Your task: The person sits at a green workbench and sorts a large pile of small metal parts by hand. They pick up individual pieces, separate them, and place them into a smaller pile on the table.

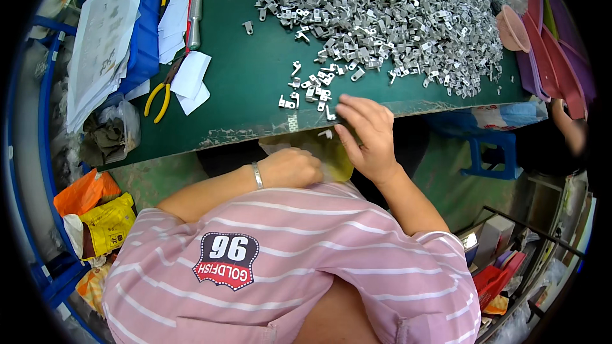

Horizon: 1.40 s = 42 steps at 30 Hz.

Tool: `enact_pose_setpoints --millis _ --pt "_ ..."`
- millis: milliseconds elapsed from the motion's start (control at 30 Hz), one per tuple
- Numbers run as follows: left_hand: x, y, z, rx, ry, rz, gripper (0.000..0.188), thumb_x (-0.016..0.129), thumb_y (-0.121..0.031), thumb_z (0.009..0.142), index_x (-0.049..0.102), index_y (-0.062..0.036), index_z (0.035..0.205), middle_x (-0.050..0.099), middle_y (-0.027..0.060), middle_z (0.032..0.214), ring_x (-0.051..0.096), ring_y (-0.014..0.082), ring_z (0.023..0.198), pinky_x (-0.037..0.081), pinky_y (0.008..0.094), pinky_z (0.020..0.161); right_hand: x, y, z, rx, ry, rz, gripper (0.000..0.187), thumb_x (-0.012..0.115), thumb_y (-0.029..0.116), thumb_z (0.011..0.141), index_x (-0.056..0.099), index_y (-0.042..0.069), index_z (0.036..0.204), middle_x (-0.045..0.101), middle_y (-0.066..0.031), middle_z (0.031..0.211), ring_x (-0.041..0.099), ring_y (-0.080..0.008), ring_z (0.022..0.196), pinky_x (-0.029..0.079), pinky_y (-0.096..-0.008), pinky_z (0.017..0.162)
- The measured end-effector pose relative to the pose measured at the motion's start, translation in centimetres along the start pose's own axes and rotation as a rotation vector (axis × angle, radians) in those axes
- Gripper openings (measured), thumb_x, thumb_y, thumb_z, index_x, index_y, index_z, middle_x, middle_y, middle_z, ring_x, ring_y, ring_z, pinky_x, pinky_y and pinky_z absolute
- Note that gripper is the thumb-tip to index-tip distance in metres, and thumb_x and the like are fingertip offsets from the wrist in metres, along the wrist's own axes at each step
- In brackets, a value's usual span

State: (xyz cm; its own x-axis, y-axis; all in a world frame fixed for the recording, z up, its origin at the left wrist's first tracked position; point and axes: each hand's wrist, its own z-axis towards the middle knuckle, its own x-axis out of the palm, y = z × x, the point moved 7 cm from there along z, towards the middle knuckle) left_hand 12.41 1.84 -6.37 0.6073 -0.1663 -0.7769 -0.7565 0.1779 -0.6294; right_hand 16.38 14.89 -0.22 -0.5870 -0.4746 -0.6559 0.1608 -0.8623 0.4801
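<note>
A big heap of small silver metal brackets (395,13) covers the far right of the green table (242,83). A few loose brackets (309,92) lie near the front edge. My right hand (366,134) rests at that edge, fingers spread over the nearest brackets, sweeping them toward the edge; one bracket (326,133) is just below the edge. My left hand (292,167), with a metal bangle on the wrist, is closed on a clear yellowish plastic bag (335,156) held under the table edge.
Yellow-handled pliers (159,92), white paper slips (190,79) and a stack of printed sheets (105,32) lie at the table's left. Pink and purple trays (551,44) stand at the right. A blue stool (491,153) is below; orange and yellow bags (95,210) sit on the floor at left.
</note>
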Motion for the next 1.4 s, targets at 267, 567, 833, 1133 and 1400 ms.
enact_pose_setpoints --millis 267,567,833,1133,1400 --pt "0.2 0.0 -0.1 -0.024 0.033 0.025 0.016 0.061 -0.017 0.081 0.072 -0.0094 0.091 0.065 0.0089 0.085 0.066 0.0291 0.084 0.053 0.0409 0.074 1.7 1.2 2.2 -0.014 -0.079 0.090 0.025 0.075 0.000 0.075 0.069 0.005 0.098 0.066 -0.0091 0.102 0.062 -0.0299 0.092 0.047 -0.0407 0.081" --pt "0.1 0.3 -0.5 -0.042 0.006 -0.029 0.018 0.062 -0.019 0.081 0.072 -0.0088 0.091 0.065 0.0092 0.085 0.066 0.0295 0.084 0.053 0.0415 0.074 1.8 1.2 2.2 -0.120 0.024 0.150 0.022 0.076 -0.003 0.074 0.068 0.002 0.094 0.063 -0.0093 0.093 0.060 -0.0299 0.084 0.050 -0.0395 0.073" --pt "0.2 0.3 -0.1 -0.008 0.006 -0.012 0.016 0.062 -0.018 0.080 0.072 -0.0086 0.090 0.065 0.0092 0.083 0.066 0.0294 0.083 0.053 0.0416 0.075 2.9 1.1 4.0 0.035 0.041 0.034 0.022 0.078 0.008 0.079 0.071 0.008 0.100 0.063 -0.0082 0.099 0.058 -0.0277 0.090 0.045 -0.0395 0.072" --pt "0.5 0.5 -0.2 0.002 -0.036 -0.021 0.017 0.061 -0.020 0.081 0.071 -0.0086 0.088 0.064 0.0084 0.083 0.066 0.0296 0.082 0.053 0.0414 0.075 2.1 1.0 2.8 -0.109 0.120 0.201 0.023 0.076 0.005 0.077 0.070 0.005 0.099 0.065 -0.0089 0.096 0.061 -0.0283 0.085 0.046 -0.0402 0.073" --pt "0.0 0.3 -0.3 -0.024 0.011 -0.024 0.016 0.061 -0.020 0.081 0.071 -0.0086 0.088 0.064 0.0084 0.083 0.066 0.0294 0.085 0.054 0.0412 0.076 3.0 -0.5 5.1 -0.061 0.076 0.096 0.025 0.071 -0.003 0.077 0.069 0.003 0.101 0.065 -0.0106 0.098 0.060 -0.0323 0.091 0.049 -0.0408 0.075"
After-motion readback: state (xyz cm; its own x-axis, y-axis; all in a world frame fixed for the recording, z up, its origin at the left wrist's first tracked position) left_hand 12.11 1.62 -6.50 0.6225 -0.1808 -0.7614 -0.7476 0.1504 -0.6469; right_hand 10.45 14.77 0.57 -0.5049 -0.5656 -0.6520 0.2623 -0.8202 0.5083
